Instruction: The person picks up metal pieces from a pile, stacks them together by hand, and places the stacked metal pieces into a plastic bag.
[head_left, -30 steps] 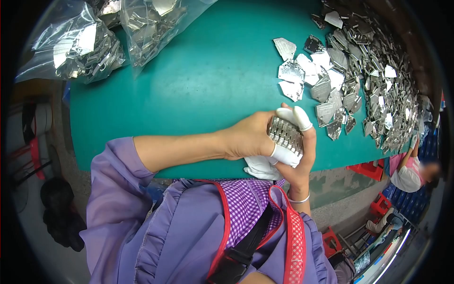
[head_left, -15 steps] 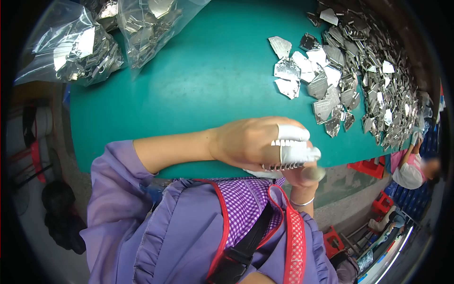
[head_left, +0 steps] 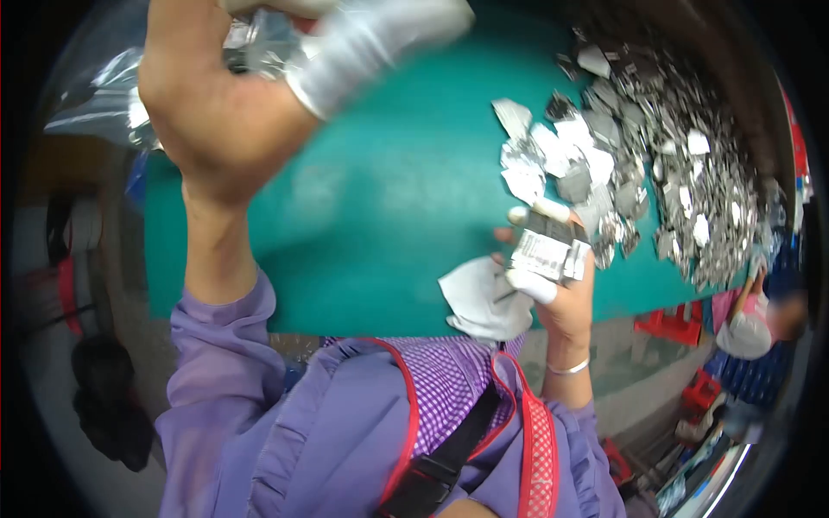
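Note:
My left hand (head_left: 250, 112) is raised close to the camera at the upper left, smeared by motion. White covers wrap some of its fingers, and I cannot see whether it holds anything. On the right, my right hand (head_left: 567, 298), with white fingertip covers and a white bracelet, grips a small stack of flat metal pieces (head_left: 549, 249). Light and dark stripes show on the top piece. Beside that hand a crumpled white cloth (head_left: 485, 298) lies at the near table edge. Loose metal pieces (head_left: 572, 160) are spread just beyond my right hand.
A large heap of thin metal pieces (head_left: 704, 190) covers the right end of the green table (head_left: 389, 198). Clear plastic bags (head_left: 104, 99) of metal pieces stand at the far left, partly behind my left hand. Red stools (head_left: 673, 324) and another person (head_left: 749, 324) are at the right.
My left hand has lifted away from my right hand, up and to the left, near the camera. My right hand has moved slightly up, uncovering the metal stack and the white cloth.

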Demonstrator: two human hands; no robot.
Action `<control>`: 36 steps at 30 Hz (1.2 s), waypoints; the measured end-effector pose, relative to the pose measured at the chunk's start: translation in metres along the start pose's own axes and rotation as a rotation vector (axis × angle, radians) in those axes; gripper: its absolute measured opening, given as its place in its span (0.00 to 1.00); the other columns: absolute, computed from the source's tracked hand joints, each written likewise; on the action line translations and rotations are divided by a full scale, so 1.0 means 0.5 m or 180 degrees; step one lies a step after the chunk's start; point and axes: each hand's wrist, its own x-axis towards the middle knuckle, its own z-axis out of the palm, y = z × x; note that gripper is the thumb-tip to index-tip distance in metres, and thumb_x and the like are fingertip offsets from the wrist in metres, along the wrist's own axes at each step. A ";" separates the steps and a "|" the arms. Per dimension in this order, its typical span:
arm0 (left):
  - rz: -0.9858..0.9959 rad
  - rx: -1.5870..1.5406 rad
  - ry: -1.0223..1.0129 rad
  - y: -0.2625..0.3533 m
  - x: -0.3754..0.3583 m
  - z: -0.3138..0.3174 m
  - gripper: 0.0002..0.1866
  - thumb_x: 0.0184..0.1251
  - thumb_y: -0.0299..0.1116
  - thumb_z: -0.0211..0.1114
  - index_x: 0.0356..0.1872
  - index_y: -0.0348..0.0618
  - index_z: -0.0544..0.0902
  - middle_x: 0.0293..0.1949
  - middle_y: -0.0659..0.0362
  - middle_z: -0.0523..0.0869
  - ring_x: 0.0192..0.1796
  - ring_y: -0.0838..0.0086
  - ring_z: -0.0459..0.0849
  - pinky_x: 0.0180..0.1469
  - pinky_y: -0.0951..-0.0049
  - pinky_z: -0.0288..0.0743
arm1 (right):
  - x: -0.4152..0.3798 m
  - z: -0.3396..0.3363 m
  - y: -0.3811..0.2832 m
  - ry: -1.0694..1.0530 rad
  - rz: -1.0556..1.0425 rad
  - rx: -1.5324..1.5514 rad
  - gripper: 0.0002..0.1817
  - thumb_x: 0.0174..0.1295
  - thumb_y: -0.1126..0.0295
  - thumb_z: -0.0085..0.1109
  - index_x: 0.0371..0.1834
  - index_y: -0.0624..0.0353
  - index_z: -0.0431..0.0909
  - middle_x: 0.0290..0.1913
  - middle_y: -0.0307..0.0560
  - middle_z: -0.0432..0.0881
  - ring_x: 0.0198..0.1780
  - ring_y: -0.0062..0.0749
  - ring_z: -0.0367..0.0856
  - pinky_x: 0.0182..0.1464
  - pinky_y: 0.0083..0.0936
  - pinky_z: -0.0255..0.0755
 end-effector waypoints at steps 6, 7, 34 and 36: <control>-0.1636 0.1136 -0.0853 -0.002 0.055 -0.074 0.15 0.63 0.34 0.63 0.50 0.44 0.80 0.18 0.58 0.80 0.18 0.80 0.77 0.23 0.76 0.67 | 0.089 0.040 -0.111 -0.0329 -0.0287 0.0029 0.37 0.47 0.81 0.63 0.64 0.64 0.61 0.55 0.54 0.74 0.54 0.47 0.78 0.51 0.39 0.78; -0.1582 0.0907 -0.0863 0.005 0.066 -0.076 0.11 0.60 0.33 0.64 0.44 0.44 0.82 0.14 0.54 0.77 0.15 0.73 0.76 0.22 0.74 0.67 | 0.111 0.051 -0.135 -0.0417 -0.0286 -0.0048 0.36 0.49 0.80 0.62 0.65 0.64 0.60 0.57 0.55 0.74 0.56 0.47 0.77 0.53 0.40 0.76; -0.1407 0.1546 0.0266 -0.075 0.050 -0.176 0.05 0.56 0.27 0.66 0.28 0.36 0.80 0.16 0.54 0.80 0.17 0.76 0.78 0.22 0.75 0.68 | 0.382 0.207 -0.234 -0.0994 -0.1963 -0.4072 0.18 0.58 0.61 0.63 0.40 0.68 0.78 0.35 0.56 0.84 0.36 0.36 0.84 0.39 0.29 0.76; -0.1538 0.1136 0.0074 -0.061 0.052 -0.177 0.06 0.57 0.28 0.65 0.28 0.35 0.79 0.17 0.54 0.81 0.17 0.78 0.77 0.23 0.75 0.68 | 0.350 0.106 -0.169 -0.0994 -0.1663 -0.5268 0.29 0.55 0.54 0.66 0.49 0.68 0.74 0.43 0.65 0.81 0.45 0.54 0.81 0.47 0.35 0.75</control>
